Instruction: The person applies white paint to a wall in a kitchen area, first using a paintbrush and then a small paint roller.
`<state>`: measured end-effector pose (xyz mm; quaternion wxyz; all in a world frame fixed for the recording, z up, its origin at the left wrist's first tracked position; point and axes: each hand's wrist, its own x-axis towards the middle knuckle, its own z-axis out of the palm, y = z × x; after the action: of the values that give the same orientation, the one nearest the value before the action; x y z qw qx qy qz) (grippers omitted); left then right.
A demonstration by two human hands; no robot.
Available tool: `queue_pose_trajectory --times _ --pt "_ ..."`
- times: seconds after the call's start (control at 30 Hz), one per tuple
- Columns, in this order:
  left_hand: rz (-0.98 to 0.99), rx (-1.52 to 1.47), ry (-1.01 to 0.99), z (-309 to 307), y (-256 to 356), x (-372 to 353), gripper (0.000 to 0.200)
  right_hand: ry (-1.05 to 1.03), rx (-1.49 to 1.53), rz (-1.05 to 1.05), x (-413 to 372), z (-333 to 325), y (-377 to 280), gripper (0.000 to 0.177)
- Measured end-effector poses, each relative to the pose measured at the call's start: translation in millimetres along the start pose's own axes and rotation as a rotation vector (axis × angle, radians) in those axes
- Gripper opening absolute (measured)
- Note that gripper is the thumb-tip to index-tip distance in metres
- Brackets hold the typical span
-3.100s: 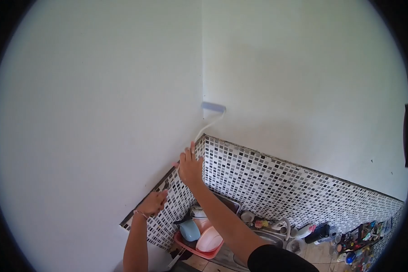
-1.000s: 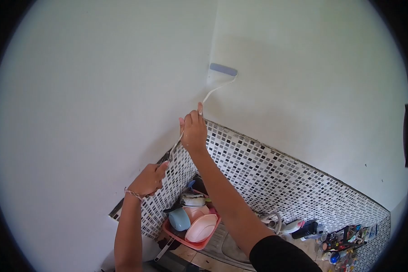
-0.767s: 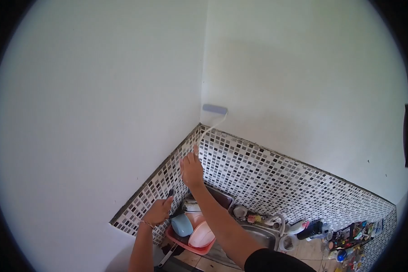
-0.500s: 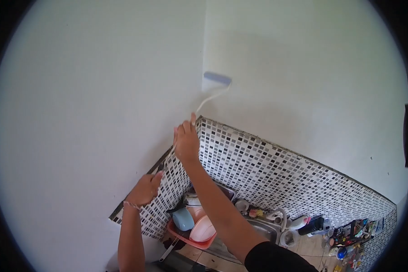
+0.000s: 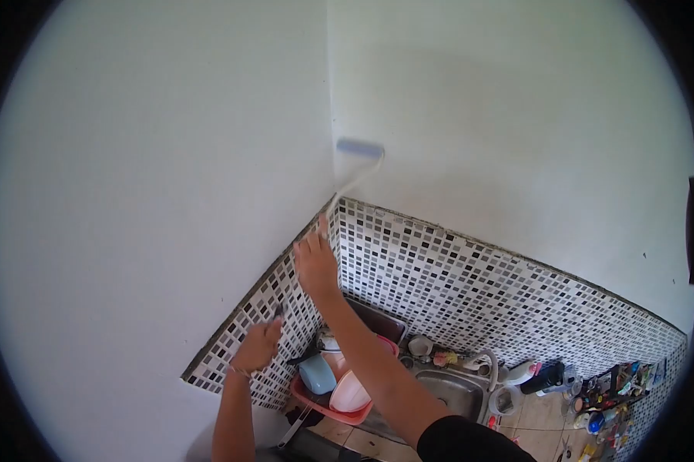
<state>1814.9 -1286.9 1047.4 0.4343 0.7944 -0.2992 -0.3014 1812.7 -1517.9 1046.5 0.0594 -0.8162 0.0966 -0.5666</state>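
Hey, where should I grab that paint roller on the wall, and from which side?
Grip the long handle, not the roller head. Come from below: it slants down from the wall, where the right hand and left hand hold it.

My right hand (image 5: 316,266) is covering the middle of the pole (image 5: 339,199), the roller head (image 5: 359,148) is smearing into a blur, and the tiny, unreadable bottles (image 5: 609,396) are getting cut off at the lower right.
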Motion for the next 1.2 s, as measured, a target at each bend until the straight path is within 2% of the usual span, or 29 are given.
queue_pose_trajectory --times 0.07,0.13,0.23,0.3,0.4,0.5,0.53,0.63,0.73,0.87,0.97,1.07,1.13,1.2 --pt "-0.048 -0.117 -0.043 -9 24 5 0.061 0.066 -0.021 -0.043 37 -7 1 0.012" --pt "-0.092 -0.205 -0.079 -10 36 12 0.060 -0.012 -0.009 -0.013 37 -10 6 0.015" --pt "0.175 -0.071 -0.071 30 -22 20 0.058 -0.097 -0.019 -0.029 -3 -12 21 0.020" --pt "-0.175 -0.232 -0.110 59 -27 -1 0.057 -0.172 -0.092 -0.061 -49 -15 30 0.021" --pt "-0.209 -0.381 -0.182 88 -49 -9 0.056 -0.264 -0.177 -0.096 -73 -34 36 0.022" --pt "-0.062 -0.283 -0.034 103 -37 -27 0.055 -0.269 -0.201 -0.101 -66 -62 29 0.021" --pt "0.044 -0.237 -0.001 106 -33 -32 0.054 -0.250 -0.211 -0.108 -60 -81 27 0.021" --pt "-0.086 -0.302 -0.145 110 -5 -44 0.050 -0.253 -0.261 -0.149 -51 -112 36 0.022" --pt "-0.147 -0.344 -0.150 136 -3 -45 0.054 -0.348 -0.230 -0.145 -60 -118 53 0.024" --pt "-0.113 -0.500 -0.231 164 -4 -42 0.053 -0.337 -0.246 -0.223 -58 -130 66 0.024" --pt "-0.022 -0.466 -0.154 173 11 -29 0.053 -0.319 -0.192 -0.259 -28 -130 75 0.024" --pt "-0.040 -0.562 -0.162 167 33 -15 0.052 -0.295 -0.269 -0.317 -2 -121 83 0.022" --pt "-0.076 -0.538 -0.153 173 27 -15 0.052 -0.290 -0.242 -0.284 -11 -123 80 0.022" --pt "-0.135 -0.546 -0.176 194 2 -26 0.051 -0.351 -0.243 -0.247 -58 -124 86 0.022"
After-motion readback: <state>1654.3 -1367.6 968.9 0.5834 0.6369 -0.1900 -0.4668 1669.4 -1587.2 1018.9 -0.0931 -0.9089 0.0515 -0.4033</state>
